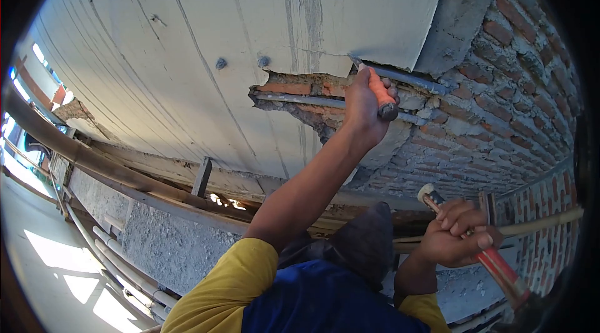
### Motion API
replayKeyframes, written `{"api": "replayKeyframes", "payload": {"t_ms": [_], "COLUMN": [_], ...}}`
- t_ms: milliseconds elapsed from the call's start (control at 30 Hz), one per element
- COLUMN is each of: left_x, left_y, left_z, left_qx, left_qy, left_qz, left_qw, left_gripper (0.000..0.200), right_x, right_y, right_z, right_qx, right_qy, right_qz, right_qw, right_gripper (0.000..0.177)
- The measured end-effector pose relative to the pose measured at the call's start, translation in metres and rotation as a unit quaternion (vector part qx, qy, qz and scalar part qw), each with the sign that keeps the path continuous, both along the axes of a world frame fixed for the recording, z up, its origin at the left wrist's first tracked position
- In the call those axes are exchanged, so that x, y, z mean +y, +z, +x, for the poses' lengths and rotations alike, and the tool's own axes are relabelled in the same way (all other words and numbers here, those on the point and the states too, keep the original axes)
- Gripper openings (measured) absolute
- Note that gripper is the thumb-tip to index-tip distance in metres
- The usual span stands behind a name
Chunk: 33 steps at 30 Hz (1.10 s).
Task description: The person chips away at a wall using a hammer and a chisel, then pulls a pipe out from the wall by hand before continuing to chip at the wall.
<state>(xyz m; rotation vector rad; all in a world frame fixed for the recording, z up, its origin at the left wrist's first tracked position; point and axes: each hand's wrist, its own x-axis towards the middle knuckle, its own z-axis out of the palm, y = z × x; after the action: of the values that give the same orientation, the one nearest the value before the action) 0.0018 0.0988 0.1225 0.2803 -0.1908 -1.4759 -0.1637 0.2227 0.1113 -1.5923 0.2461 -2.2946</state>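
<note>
My left hand point(365, 105) is wrapped round the orange handle of a chisel point(379, 90), whose metal tip touches the plaster edge at the top of a broken-out recess. Inside the recess, grey pipes point(300, 99) run across exposed brick; another grey pipe point(409, 78) lies just right of the chisel tip. Lower right, my right hand point(459, 233) grips a hammer point(503, 270) by its red and dark handle, apart from the chisel. One end of the hammer, pale and round, shows above the fingers; its other end is dark and blurred near the view's edge.
Pale plastered wall point(187, 52) fills the upper left, with two dark round spots. Bare brickwork point(500, 102) spans the right. A long bamboo pole point(94, 161) crosses the left, above a rough grey ledge point(169, 248). Several pale pipes lie at the lower left.
</note>
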Motion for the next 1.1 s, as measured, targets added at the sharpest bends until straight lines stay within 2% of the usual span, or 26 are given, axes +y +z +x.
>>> {"api": "replayKeyframes", "payload": {"t_ms": [67, 133, 167, 200, 300, 400, 433, 467, 533, 600, 667, 700, 733, 833, 900, 933, 967, 1067, 1100], "left_x": [-0.002, -0.005, -0.006, -0.006, -0.005, -0.012, -0.015, -0.016, -0.016, -0.015, -0.015, -0.014, -0.015, -0.025, -0.025, -0.027, -0.024, -0.020, -0.020], "left_y": [0.005, 0.008, 0.009, 0.009, 0.010, 0.009, 0.012, 0.014, 0.017, 0.019, 0.019, 0.017, 0.012, 0.008, 0.011, 0.016, 0.019, 0.024, 0.025], "left_z": [-0.001, -0.001, 0.000, 0.000, 0.003, -0.001, -0.002, -0.003, -0.003, -0.004, -0.003, -0.004, -0.005, -0.004, -0.007, -0.007, -0.008, -0.007, -0.007], "left_qx": [0.002, 0.008, 0.012, 0.018, -0.013, 0.018, 0.023, 0.030, 0.038, 0.038, 0.030, 0.027, 0.022, 0.013, 0.023, 0.027, 0.031, 0.047, 0.054], "left_qy": [-0.002, -0.002, -0.002, -0.003, 0.011, 0.017, 0.020, 0.025, 0.031, 0.031, 0.032, 0.032, 0.034, 0.046, 0.052, 0.055, 0.059, 0.057, 0.053], "left_qz": [-0.002, -0.003, -0.002, -0.001, 0.010, 0.004, 0.002, 0.003, 0.007, 0.012, 0.010, 0.011, 0.002, -0.020, -0.010, -0.008, 0.000, 0.012, 0.014], "left_qw": [1.000, 1.000, 1.000, 1.000, 1.000, 1.000, 1.000, 0.999, 0.999, 0.999, 0.999, 0.999, 0.999, 0.999, 0.998, 0.998, 0.998, 0.997, 0.997], "left_gripper": [0.021, 0.021, 0.021, 0.021, 0.022, 0.021, 0.022, 0.022, 0.022, 0.022, 0.022, 0.022, 0.022, 0.022, 0.022, 0.022, 0.022, 0.022, 0.022], "right_x": [-0.005, -0.023, -0.029, -0.033, -0.035, -0.012, -0.009, -0.003, 0.008, 0.003, -0.035, -0.039, -0.039, -0.017, -0.005, -0.002, 0.005, 0.000, -0.019], "right_y": [-0.003, -0.034, -0.055, -0.074, -0.096, -0.073, -0.051, -0.029, 0.000, -0.003, -0.053, -0.068, -0.074, -0.064, -0.053, -0.038, -0.017, 0.004, -0.016], "right_z": [0.007, 0.022, 0.023, 0.020, 0.010, -0.006, -0.002, 0.003, 0.003, 0.004, 0.011, 0.014, 0.015, 0.007, -0.002, -0.001, 0.004, 0.005, 0.008], "right_qx": [-0.022, -0.032, 0.134, 0.293, 0.318, 0.253, 0.149, 0.044, -0.053, -0.124, 0.076, 0.212, 0.338, 0.274, 0.183, 0.076, -0.031, -0.133, -0.063], "right_qy": [0.012, 0.041, -0.122, -0.278, -0.169, -0.079, -0.013, 0.054, 0.018, 0.015, -0.086, -0.086, -0.081, -0.069, -0.032, 0.031, 0.093, 0.059, 0.015], "right_qz": [-0.034, -0.059, 0.015, 0.089, 0.227, 0.268, 0.196, 0.121, 0.017, -0.054, -0.020, 0.164, 0.338, 0.361, 0.296, 0.216, 0.136, -0.066, -0.048], "right_qw": [0.999, 0.997, 0.983, 0.911, 0.905, 0.926, 0.969, 0.990, 0.998, 0.991, 0.993, 0.960, 0.875, 0.889, 0.937, 0.973, 0.986, 0.987, 0.997], "right_gripper": [0.015, 0.013, 0.015, 0.017, 0.014, 0.015, 0.018, 0.023, 0.026, 0.032, 0.025, 0.021, 0.018, 0.012, 0.015, 0.017, 0.019, 0.022, 0.021]}}
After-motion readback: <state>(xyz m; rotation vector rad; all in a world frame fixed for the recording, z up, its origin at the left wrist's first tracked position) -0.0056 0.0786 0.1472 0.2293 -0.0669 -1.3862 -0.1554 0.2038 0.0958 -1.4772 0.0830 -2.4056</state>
